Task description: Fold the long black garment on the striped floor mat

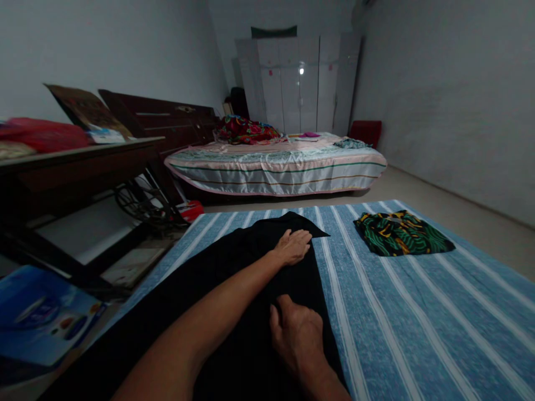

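Observation:
A large black garment point(246, 289) lies spread over a blue-and-white striped bed cover point(376, 312); its exact kind is hard to make out in the dark cloth. Near its far end my left hand point(293, 247) rests flat, palm down and fingers stretched out. A pointed corner of the cloth sticks out to the right just beyond those fingertips. Closer to me, my right hand point(298, 331) is curled with its fingers closed on the black cloth near its right edge. The fingertips are partly hidden. To the right lies a folded green, black and yellow patterned garment point(403, 234).
Behind is another bed point(276, 172) with a red floral blanket point(246, 131). A sewing machine table point(83, 159) stands left, with a red bag point(45, 135) on top. A blue box point(45, 317) sits below it. Wardrobes point(288, 83) line the far wall.

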`<state>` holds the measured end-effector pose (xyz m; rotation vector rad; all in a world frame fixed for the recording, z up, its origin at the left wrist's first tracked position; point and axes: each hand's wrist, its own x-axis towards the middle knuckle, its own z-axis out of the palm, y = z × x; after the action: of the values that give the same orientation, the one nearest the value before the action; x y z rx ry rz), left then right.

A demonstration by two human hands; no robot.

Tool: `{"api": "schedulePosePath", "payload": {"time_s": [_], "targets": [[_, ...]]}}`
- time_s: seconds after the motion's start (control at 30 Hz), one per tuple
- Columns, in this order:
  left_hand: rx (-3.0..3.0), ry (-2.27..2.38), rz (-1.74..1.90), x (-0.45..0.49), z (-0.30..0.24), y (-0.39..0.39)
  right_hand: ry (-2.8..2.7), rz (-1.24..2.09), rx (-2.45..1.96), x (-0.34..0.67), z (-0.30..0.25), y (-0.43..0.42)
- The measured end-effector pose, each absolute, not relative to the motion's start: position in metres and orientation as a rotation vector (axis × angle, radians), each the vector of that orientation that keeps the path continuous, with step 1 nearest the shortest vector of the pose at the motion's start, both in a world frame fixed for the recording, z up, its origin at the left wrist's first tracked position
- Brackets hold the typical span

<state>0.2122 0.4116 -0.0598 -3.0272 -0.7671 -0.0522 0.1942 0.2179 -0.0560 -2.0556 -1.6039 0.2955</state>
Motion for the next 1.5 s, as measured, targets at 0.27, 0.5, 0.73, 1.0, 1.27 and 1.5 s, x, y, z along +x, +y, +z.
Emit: {"api": "schedulePosePath", "payload": {"time_s": [0.27,0.5,0.73,1.0,1.27,1.5], "targets": [[-3.047,-0.857,-0.019,0.218,-0.069,0.410,-1.623,0.266,-2.094,0.194,-0.062,0.217],[-3.044,-0.936,0.011,0.224,-0.066,0.411,-1.667,0.371,-2.162,0.195,-0.049,0.216],[-3.069,-0.921,0.027,0.233,-0.067,0.418,-1.985,0.466,-2.208,0.181,-0.004,0.200],[-2.916,-0.902,-0.240,0.235,-0.062,0.400,-1.986,0.450,-1.924,0.158,-0.014,0.130],[-2.969,-0.778,-0.284,0.206,-0.014,0.341,-1.834,0.316,-1.529,0.187,-0.032,0.068],[-3.006,-1.350,-0.298,0.123,0.005,0.250,-1.788,-0.098,-1.515,0.219,-0.057,0.042]]}}
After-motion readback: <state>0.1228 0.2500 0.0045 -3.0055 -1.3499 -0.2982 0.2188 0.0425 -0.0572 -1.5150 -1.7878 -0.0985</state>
